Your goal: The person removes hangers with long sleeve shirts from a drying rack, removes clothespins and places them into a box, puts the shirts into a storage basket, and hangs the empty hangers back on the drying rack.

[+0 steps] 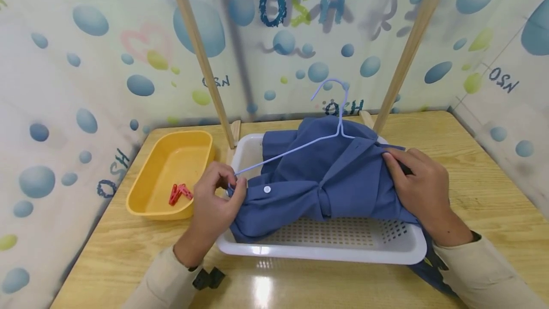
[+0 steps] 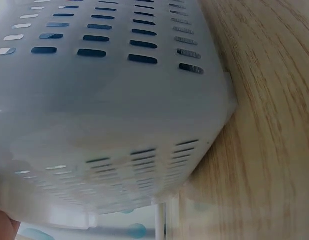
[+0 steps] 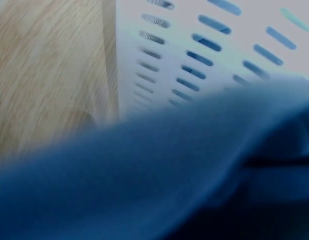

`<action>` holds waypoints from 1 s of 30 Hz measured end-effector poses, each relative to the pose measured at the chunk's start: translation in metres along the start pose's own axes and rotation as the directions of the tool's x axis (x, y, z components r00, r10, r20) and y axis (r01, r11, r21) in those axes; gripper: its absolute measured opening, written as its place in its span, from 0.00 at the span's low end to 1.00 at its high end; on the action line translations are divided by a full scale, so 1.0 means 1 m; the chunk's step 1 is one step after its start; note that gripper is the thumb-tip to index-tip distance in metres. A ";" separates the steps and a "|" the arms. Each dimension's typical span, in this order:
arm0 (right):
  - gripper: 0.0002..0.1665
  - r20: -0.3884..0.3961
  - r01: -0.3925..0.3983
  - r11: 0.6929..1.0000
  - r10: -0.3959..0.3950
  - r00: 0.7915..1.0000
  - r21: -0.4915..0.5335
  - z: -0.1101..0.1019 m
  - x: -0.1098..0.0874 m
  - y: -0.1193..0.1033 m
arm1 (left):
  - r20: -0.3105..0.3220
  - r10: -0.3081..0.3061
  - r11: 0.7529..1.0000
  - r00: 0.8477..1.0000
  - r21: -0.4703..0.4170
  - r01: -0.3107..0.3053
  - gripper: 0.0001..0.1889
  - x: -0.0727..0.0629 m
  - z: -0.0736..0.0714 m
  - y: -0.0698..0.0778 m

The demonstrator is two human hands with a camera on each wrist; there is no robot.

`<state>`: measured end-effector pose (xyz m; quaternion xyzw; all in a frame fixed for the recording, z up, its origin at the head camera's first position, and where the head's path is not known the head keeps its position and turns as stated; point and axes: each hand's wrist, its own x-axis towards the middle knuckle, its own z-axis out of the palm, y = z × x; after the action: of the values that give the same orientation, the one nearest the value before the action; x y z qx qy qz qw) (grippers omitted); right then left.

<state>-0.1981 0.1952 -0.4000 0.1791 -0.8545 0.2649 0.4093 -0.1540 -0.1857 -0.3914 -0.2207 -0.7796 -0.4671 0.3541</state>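
Note:
A blue shirt [image 1: 287, 199] with a white button lies bunched across the white basket [image 1: 321, 253]. A thin pale-blue wire hanger [image 1: 340, 118] sits partly inside it, its hook standing up. My left hand [image 1: 216, 199] pinches the shirt at the hanger's left end. On the other side my right hand [image 1: 422, 187] grips the shirt's edge with thumb and fingers. The hanger's right arm is hidden under the cloth. Blurred blue cloth [image 3: 119, 165] fills the lower right wrist view. Mostly the basket's slotted wall [image 2: 94, 120] shows in the left wrist view.
A yellow tub [image 1: 141, 180] with red clothespins [image 1: 175, 195] stands left of the basket on the wooden table [image 1: 484, 190]. Two slanted wooden poles, left [image 1: 199, 46] and right [image 1: 411, 46], rise behind the basket. Patterned sheeting encloses the back and sides.

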 end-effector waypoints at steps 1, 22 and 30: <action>0.11 0.004 0.002 1.000 -0.002 1.000 -0.002 0.000 0.000 0.000 | 0.010 -0.016 1.000 1.000 -0.003 0.016 0.09 0.000 0.000 0.001; 0.13 -0.003 0.054 0.998 -0.054 0.999 -0.015 0.002 0.000 0.002 | 0.176 -0.151 0.983 0.973 0.126 0.130 0.02 0.000 0.002 -0.001; 0.14 -0.005 0.059 0.998 -0.059 0.998 -0.008 0.001 0.000 0.002 | 0.193 -0.189 0.978 0.963 0.121 0.168 0.04 0.000 0.002 -0.001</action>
<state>-0.1996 0.1957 -0.4010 0.2020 -0.8488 0.2497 0.4200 -0.1553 -0.1846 -0.3923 -0.1775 -0.8515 -0.4312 0.2396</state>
